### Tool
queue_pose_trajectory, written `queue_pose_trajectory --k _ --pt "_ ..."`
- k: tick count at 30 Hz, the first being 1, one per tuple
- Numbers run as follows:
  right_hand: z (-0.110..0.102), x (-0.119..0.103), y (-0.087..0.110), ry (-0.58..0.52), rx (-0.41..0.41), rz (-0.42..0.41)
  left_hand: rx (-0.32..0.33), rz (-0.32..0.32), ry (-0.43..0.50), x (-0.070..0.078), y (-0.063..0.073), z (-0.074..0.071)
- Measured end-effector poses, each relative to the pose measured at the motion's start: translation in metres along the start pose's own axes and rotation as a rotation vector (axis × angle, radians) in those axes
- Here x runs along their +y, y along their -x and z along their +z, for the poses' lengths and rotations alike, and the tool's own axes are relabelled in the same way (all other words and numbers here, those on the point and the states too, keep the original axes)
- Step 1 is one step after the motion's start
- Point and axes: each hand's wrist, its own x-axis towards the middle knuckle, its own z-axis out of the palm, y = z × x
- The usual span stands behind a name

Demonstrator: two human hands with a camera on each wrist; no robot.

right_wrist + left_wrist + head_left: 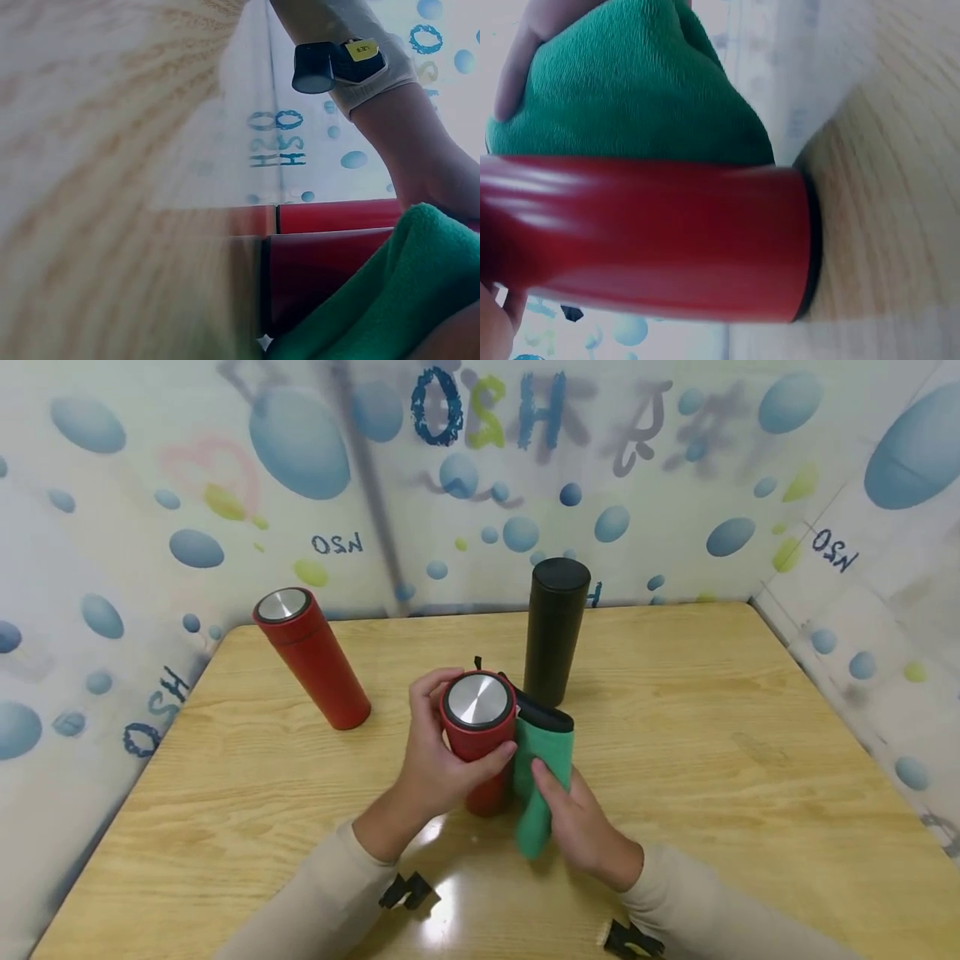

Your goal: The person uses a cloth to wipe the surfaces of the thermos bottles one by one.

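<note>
My left hand (442, 756) grips the upper part of a red vacuum flask (487, 789) with a silver-topped lid. The flask stands upright, its black-rimmed base at the tabletop in the left wrist view. Fuzzy green cloth (645, 97) lies against the flask's side, held in my right hand (581, 827) with the thumb over its front. A black part (546, 714) shows at the cloth's upper end; what it is, I cannot tell. In the right wrist view the cloth (405, 292) covers part of the flask (322, 262).
Another red flask (318, 668) stands at the back left of the wooden table (712, 760). A tall black flask (555, 627) stands just behind the cloth. Patterned walls (645, 468) border the table at the back and sides.
</note>
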Motion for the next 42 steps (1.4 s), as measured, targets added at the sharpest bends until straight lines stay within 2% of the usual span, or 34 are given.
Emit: queue_pose_trajectory --k 5,11,15,20,22,24,28,31,33,38,42 --pt "-0.002 -0.007 0.006 -0.006 0.024 -0.014 -0.059 0.021 -0.094 0.005 -0.002 -0.002" --pt "-0.006 -0.011 0.007 -0.005 0.033 -0.080 -0.066 0.075 -0.235 0.007 -0.005 -0.004" --pt "-0.006 -0.009 0.005 0.009 0.011 -0.095 -0.076 0.104 -0.211 0.007 -0.005 -0.005" --pt "-0.004 -0.008 0.003 0.004 0.022 -0.050 -0.084 0.168 -0.191 0.007 -0.005 -0.004" --pt "-0.003 -0.008 0.003 0.007 0.039 -0.041 -0.098 0.169 -0.185 0.008 -0.005 -0.004" --pt "-0.002 -0.008 0.004 0.013 0.054 -0.037 -0.114 0.147 -0.167 0.010 -0.004 -0.004" --pt "-0.002 -0.008 0.006 0.019 0.046 -0.074 -0.131 0.031 -0.124 0.018 -0.001 -0.002" --pt "-0.002 -0.007 0.006 0.018 0.023 -0.121 -0.116 -0.042 -0.113 0.023 0.000 0.001" --pt "-0.002 -0.005 0.006 0.020 0.001 -0.144 -0.098 -0.067 -0.108 0.024 0.000 0.002" --pt "-0.001 -0.005 0.003 0.046 -0.029 -0.070 -0.066 -0.085 -0.102 0.022 0.002 0.004" --pt "0.002 -0.006 0.000 0.067 0.009 0.020 -0.087 -0.100 -0.087 0.021 0.002 0.001"
